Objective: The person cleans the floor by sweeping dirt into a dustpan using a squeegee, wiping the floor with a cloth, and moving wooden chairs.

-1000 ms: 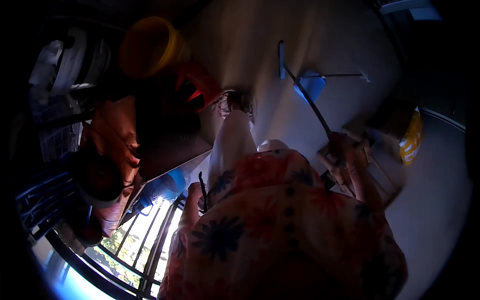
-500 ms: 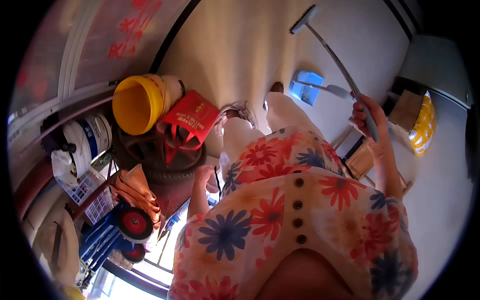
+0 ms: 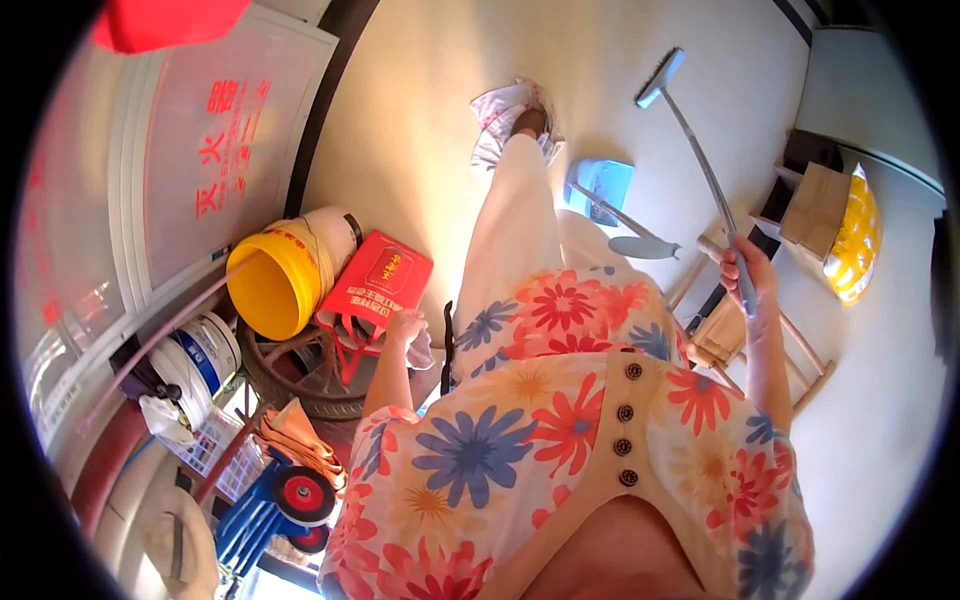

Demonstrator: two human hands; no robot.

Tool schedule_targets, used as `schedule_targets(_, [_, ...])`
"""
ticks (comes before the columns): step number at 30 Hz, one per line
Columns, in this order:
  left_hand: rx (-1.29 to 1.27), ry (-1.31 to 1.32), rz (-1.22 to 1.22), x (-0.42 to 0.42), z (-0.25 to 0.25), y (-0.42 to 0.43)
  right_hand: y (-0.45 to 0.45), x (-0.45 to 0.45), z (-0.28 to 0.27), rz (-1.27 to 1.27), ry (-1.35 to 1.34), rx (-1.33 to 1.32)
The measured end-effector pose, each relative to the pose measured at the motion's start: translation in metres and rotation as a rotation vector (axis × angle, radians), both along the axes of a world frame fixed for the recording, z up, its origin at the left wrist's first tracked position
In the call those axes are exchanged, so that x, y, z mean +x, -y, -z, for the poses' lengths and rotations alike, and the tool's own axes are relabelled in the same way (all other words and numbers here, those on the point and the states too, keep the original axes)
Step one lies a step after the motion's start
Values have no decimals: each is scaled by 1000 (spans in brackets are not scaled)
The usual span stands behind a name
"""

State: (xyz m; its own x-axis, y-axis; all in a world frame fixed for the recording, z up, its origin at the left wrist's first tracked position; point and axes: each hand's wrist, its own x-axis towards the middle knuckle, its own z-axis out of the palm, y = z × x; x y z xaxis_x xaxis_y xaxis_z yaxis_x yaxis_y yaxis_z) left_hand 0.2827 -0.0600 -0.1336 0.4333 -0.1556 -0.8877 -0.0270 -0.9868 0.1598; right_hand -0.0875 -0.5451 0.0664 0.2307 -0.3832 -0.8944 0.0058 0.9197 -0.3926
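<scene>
My right hand is wrapped round the grey handle of a long brush, whose blue-grey head with dark bristles is held out above the floor at the upper right. My left hand is closed near my waist, beside a red bag. A pale cloth shows just below that hand, but whether the fingers grip it is unclear. Beyond my legs stands a blue dustpan with a grey handle. One foot, on or beside a crumpled patterned cloth, is stretched forward.
On the left are a yellow bucket, a wheel with a tyre, a white bucket and a blue folded trolley. A wooden chair, a cardboard box and a yellow bag are on the right.
The view has brightened and shifted. One foot has stepped forward with the cloth at it. The brush head has moved right and lower in view. My left hand has come up beside the red bag.
</scene>
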Motion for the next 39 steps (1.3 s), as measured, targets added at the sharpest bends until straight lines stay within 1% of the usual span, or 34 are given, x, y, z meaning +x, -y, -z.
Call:
schedule_targets(1, [-14, -44, 99, 14, 17, -9, -1, -4, -2, 14, -17, 29])
schedule_targets(2, [114, -72, 712, 30, -12, 39, -5, -13, -3, 16, -33, 32])
schedule_targets(4, [70, 17, 269, 43, -28, 61, -9, -36, -1, 26, -46, 29])
schedule_targets(6, [18, 2, 312, 64, -41, 99, -16, -56, 4, 83, -71, 85])
schedule_targets(8, [-15, 0, 354, 83, -40, 126, -25, -65, 7, 143, -69, 126])
schedule_targets(10, [-36, 13, 383, 101, -31, 154, -27, -67, 18, 169, -45, 136])
schedule_targets(12, [-31, 7, 363, 118, -23, 177, -27, -66, 31, 181, -46, 131])
schedule_targets(13, [-27, 3, 349, 126, -12, 180, -25, -58, 33, 200, -96, 133])
schedule_targets(15, [-36, -35, 307, 137, 3, 176, -19, -55, 41, 135, -94, 162])
schedule_targets(16, [-23, -35, 327, 143, 10, 177, -12, -53, 49, 102, -87, 167])
schedule_targets(18, [3, -42, 381, 152, 21, 174, -3, -51, 67, 195, -56, 164])
schedule_targets(19, [47, 58, 563, 143, -13, 204, 3, -49, 69, 213, -58, 151])
schedule_targets(22, [47, 107, 526, 149, -11, 204, 9, -39, 62, 201, -97, 104])
schedule_targets(23, [18, 54, 347, 153, -5, 205, 7, -39, 58, 181, -117, 83])
schedule_targets(24, [-42, 19, 242, 157, 1, 210, 5, -40, 55, 162, -137, 62])
schedule_targets(25, [-174, 68, 268, 161, 15, 220, 0, -41, 45, 145, -157, 43])
schedule_targets(26, [-210, 28, 383, 156, 18, 250, -7, -45, 40, 124, -171, 34])
schedule_targets(27, [-241, -14, 492, 144, 3, 285, -15, -50, 35, 102, -186, 25])
schedule_targets(29, [-290, -329, 489, 76, -89, 379, -29, -54, 25, 49, -232, 14])
schedule_targets(30, [-359, -405, 656, 45, -104, 405, -34, -52, 22, 17, -260, 4])
schedule_targets(31, [-528, -547, 710, 16, -105, 414, -38, -52, 21, 21, -293, 25])
schedule_targets(32, [-546, -551, 996, -20, -144, 442, -43, -56, 21, 29, -286, 34])
schedule_targets(33, [-676, -432, 1217, -52, -122, 435, -50, -61, 26, 33, -280, 44])
schedule_targets(34, [-726, -368, 1318, -78, -141, 441, -57, -67, 30, 37, -274, 56])
schedule_targets(36, [-520, -504, 1490, -120, -159, 454, -75, -78, 34, 60, -326, 103])
schedule_targets(39, [-546, -425, 1687, -156, -140, 444, -92, -88, 36, 88, -331, 134])
